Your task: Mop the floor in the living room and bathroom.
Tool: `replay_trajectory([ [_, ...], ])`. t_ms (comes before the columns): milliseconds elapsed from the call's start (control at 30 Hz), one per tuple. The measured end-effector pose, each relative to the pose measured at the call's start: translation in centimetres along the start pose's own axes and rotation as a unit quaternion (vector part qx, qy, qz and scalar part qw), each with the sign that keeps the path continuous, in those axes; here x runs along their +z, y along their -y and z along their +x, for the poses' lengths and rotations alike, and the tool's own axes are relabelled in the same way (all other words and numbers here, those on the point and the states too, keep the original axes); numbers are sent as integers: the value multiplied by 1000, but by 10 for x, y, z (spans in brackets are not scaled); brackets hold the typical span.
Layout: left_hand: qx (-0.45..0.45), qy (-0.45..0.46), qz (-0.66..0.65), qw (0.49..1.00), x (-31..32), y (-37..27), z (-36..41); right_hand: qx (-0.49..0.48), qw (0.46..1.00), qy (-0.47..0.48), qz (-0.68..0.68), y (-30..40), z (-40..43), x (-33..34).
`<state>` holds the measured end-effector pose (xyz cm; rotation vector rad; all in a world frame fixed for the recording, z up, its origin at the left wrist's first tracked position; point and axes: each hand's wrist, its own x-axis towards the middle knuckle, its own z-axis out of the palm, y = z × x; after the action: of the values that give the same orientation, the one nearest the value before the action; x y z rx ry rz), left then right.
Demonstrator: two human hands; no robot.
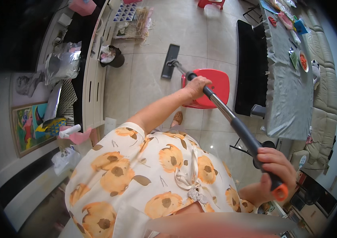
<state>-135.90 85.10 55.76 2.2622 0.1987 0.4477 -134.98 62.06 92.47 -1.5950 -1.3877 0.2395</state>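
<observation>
A flat mop slants across the middle of the view, its steel and dark grey handle (222, 105) running from lower right to upper left. My left hand (196, 87) grips the shaft partway down, over the edge of a red plastic stool (221, 78). Near the orange-ringed top end, my right hand (277, 166) is wrapped around the dark grip. The dark rectangular mop head (170, 61) rests on the tiled floor (147, 86), left of the stool. Its underside is hidden.
A black bin (117, 60) with a bag stands by the white cabinet (93, 98) on the left. A wire rack (128, 28) sits farther back. To the right is a table under a grey cloth (287, 89), beside a leather sofa (324, 98). Another red stool (211, 3) is at the top.
</observation>
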Motion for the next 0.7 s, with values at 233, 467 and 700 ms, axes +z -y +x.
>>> replay_trajectory([
  [233,16,-43,-27,999,-54,144,64,10,974,222,-46,-52,103,91],
  [467,17,-18,-23,999,-90,223,113,106,966,233,-40,-87,190,126],
  [700,32,-86,2,996,-134,184,136,172,948,267,5,-73,249,93],
])
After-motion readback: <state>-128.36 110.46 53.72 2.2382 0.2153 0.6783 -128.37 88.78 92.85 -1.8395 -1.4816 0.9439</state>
